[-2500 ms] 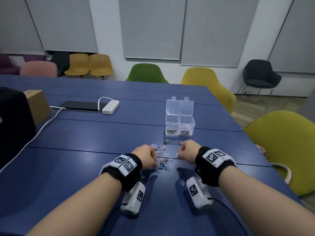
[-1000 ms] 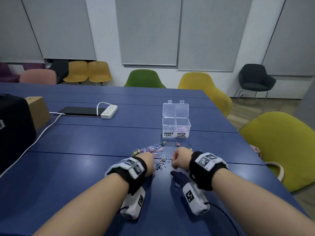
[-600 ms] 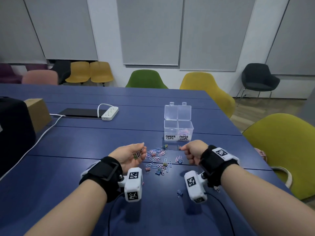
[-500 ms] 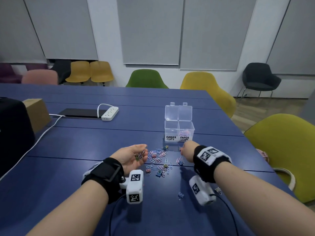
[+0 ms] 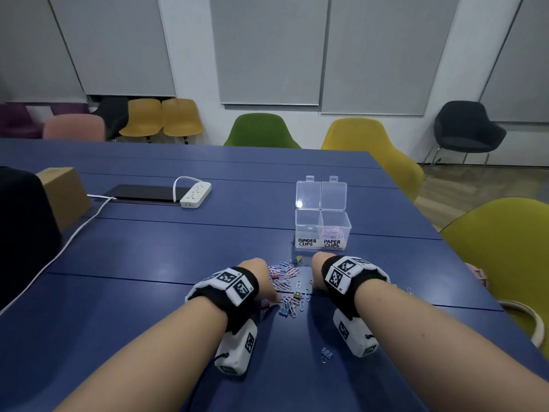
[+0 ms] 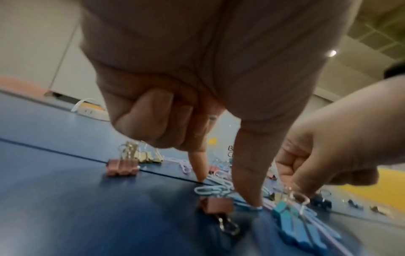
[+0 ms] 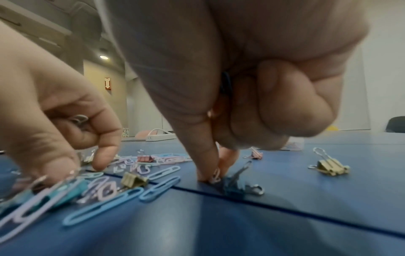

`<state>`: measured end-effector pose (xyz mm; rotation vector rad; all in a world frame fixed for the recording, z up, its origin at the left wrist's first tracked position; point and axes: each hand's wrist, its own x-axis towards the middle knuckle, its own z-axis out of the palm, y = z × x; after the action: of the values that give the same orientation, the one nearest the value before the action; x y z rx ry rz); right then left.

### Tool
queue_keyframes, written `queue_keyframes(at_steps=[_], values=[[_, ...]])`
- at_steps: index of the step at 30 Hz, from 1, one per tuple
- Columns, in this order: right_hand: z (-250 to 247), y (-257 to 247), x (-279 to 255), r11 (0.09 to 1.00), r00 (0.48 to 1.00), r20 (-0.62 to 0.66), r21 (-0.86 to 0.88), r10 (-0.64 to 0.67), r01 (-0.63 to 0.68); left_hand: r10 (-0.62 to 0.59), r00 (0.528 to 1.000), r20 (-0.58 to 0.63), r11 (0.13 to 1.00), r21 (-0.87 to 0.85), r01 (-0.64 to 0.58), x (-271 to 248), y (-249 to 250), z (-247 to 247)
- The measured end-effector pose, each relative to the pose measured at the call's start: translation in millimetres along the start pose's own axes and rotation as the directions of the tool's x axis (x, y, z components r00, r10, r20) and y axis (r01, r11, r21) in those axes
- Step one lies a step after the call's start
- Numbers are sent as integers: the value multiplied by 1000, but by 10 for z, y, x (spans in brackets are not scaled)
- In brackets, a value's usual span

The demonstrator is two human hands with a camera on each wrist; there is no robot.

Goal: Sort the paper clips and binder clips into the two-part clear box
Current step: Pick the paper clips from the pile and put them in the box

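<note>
The clear two-part box (image 5: 322,230) stands open on the blue table (image 5: 148,263), labelled BINDER CLIPS on the left and PAPER CLIPS on the right; pastel paper clips lie in the right part. In front of it is a loose pile of clips (image 5: 286,285). My left hand (image 5: 267,289) (image 6: 228,192) is palm down at the pile's left. Its thumb and forefinger touch paper clips beside a pink binder clip (image 6: 217,205), while its curled fingers hold wire-handled binder clips (image 7: 79,119). My right hand (image 5: 316,278) (image 7: 213,176) pinches a pale paper clip (image 7: 216,174) next to a dark blue binder clip (image 7: 232,188).
A lone binder clip (image 5: 326,353) lies between my forearms, and a gold one (image 7: 331,167) lies right of my right hand. At the back left are a white power strip (image 5: 195,195), its cable, a cardboard box (image 5: 64,194) and a black bulk (image 5: 23,233). A yellow-green chair (image 5: 505,263) stands at the table's right edge.
My left hand, which was palm up with clips in it, has turned over and dropped onto the pile. My right hand has drawn back slightly and come down onto a paper clip.
</note>
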<state>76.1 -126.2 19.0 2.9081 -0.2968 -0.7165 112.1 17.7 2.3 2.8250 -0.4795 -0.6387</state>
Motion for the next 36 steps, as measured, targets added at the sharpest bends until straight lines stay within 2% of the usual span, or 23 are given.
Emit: queue_keyframes(at_steps=[4,7,12,19,22,26,27,29,30,31,32,33,34,35,36], values=[[37,-27,22,1000,998,54,2,-22,22,26,1000,1,985,173,-26,0,150,37],[46,-67,-36,998,997,43,-12,-58,59,34,998,-49,982,189,-24,4,201,65],[12,-136,-86,999,997,67,13,-40,39,32,994,-106,972,235,-6,-8,223,85],[150,-92,-75,995,995,-18,-18,-99,99,8,988,-153,966,256,32,-19,247,130],[212,-60,-39,993,994,-3,-34,-114,113,5,985,-171,963,265,41,-37,235,166],[239,-83,-185,995,995,28,13,-97,96,15,985,-171,972,232,25,-102,197,191],[253,-70,-200,995,996,8,46,-90,90,20,981,-196,983,183,17,-104,174,178],[269,-8,-238,978,994,-58,186,-87,97,11,965,-261,1000,-25,-18,-103,129,99],[266,37,-271,941,992,-92,318,-88,113,-17,957,-288,982,-182,-38,-129,117,50],[241,78,-329,853,991,-107,508,-81,124,-67,957,-282,925,-378,-47,-144,105,-1],[236,124,-369,678,993,-92,727,-68,114,-100,967,-234,785,-615,-68,-150,81,-47],[242,167,-397,428,997,-60,900,-57,79,-126,980,-155,525,-848,-67,-162,40,-81],[260,204,-406,162,998,-32,986,-56,40,-107,991,-76,259,-965,-46,-180,-2,-110],[271,237,-425,-90,998,-18,996,-67,12,-97,995,0,34,-999,4,-179,-76,-132],[290,265,-433,-281,996,-22,960,-86,-3,-48,997,67,-123,-991,60,-171,-151,-150]])
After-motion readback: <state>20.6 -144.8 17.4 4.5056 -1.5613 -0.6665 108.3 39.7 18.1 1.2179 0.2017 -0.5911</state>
